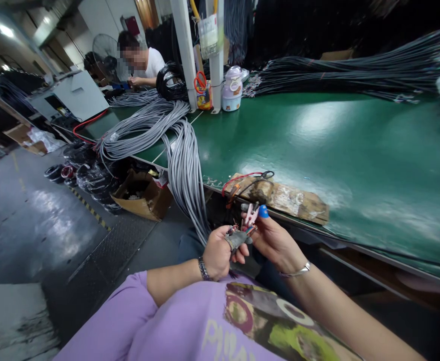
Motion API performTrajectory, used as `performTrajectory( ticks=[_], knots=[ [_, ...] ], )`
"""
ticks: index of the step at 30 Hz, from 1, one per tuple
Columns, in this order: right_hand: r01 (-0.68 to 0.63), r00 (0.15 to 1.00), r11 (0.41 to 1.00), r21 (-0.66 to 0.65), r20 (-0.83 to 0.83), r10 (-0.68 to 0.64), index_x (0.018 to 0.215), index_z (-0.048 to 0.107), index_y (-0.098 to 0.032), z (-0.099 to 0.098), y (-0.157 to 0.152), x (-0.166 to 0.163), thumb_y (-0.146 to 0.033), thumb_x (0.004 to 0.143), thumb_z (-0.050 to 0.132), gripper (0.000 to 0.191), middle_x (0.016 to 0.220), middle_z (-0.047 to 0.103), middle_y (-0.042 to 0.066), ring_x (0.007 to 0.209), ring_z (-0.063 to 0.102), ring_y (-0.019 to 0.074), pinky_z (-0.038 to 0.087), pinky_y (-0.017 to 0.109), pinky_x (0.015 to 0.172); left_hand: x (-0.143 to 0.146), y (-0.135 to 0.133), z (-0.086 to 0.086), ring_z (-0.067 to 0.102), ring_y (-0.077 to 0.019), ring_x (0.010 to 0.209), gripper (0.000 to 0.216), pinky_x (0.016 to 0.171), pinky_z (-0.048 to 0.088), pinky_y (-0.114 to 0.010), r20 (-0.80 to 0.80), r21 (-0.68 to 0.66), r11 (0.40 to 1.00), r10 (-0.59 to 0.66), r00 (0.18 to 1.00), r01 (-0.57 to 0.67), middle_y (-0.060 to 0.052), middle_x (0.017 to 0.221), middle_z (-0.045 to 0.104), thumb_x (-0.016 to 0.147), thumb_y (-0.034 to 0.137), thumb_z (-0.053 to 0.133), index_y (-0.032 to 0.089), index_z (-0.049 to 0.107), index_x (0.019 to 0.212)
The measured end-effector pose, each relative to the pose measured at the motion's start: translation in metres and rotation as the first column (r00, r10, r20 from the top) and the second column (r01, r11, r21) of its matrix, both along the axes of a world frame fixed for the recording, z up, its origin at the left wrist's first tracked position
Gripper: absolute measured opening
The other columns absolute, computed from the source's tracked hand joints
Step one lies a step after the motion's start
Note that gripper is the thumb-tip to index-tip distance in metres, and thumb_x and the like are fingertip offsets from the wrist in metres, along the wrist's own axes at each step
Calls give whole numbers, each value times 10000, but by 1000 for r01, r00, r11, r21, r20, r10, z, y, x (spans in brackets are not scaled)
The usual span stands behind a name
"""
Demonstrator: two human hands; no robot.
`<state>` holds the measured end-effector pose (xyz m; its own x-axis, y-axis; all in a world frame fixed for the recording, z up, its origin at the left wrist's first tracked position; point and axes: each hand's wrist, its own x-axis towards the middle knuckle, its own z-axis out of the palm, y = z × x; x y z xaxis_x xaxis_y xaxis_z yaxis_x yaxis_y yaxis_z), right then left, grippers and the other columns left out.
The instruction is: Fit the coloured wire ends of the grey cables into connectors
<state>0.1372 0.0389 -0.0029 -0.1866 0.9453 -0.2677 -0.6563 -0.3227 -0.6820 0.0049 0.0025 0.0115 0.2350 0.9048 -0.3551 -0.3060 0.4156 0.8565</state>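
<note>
In front of my body, my left hand [220, 252] is closed around a bunch of thin coloured wires [250, 229], with grey tape or cloth on its thumb. Just to the right is my right hand [273, 241], a blue cover on one fingertip. Its fingers are pinched on a small pale pink clip [252, 214], held right above the wire ends. Fingers partly hide where the clip and wires meet. Past both hands, a wooden board [297, 201] wrapped in clear tape lies at the bench edge, with a red lead [238, 179] and a black lead at its left end.
A thick bundle of grey cables [188, 165] hangs over the edge of the green bench [351, 145]. Black cables [328, 75] lie along the back. A white post [184, 50] stands near a lilac-and-blue cup [232, 90]. Another person [154, 65] sits at the far left; a cardboard box [141, 198] is below.
</note>
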Motion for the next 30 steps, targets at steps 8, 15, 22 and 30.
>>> performTrajectory(
  ticks=[8, 15, 22, 30],
  knots=[
    [-52, 998, 998, -44, -31, 51, 755, 686, -216, 1, -6, 2, -641, 709, 659, 429, 751, 688, 40, 601, 587, 158, 500, 282, 573, -3, -3, -4, 466, -70, 335, 342, 333, 234, -180, -19, 33, 999, -17, 1000, 17, 8, 515, 590, 670, 444, 698, 148, 530, 707],
    [-357, 912, 934, -8, 214, 350, 730, 673, -162, -1, -10, 28, -532, 641, 777, 395, 674, 653, 30, 610, 581, 143, 478, 271, 605, -9, -9, -11, 482, -66, 359, 396, 340, 239, -172, -124, 65, 995, -66, 990, 74, -1, 538, 597, 695, 517, 671, 146, 533, 686],
    [-415, 812, 904, 106, 492, 315, 636, 646, -147, 12, -11, 25, -422, 637, 803, 316, 581, 619, -1, 533, 517, 105, 406, 233, 534, -10, -8, -16, 517, -83, 384, 337, 355, 303, -170, -190, 49, 951, -290, 938, 304, -8, 538, 594, 688, 447, 686, 137, 554, 683],
    [-339, 854, 934, 112, 453, 256, 722, 683, -147, 8, -18, 22, -492, 680, 756, 355, 662, 647, 28, 595, 539, 129, 436, 260, 583, -13, -4, -15, 518, -91, 368, 359, 338, 288, -171, -139, 14, 971, -235, 962, 239, -13, 516, 591, 665, 466, 686, 129, 562, 688]
  ],
)
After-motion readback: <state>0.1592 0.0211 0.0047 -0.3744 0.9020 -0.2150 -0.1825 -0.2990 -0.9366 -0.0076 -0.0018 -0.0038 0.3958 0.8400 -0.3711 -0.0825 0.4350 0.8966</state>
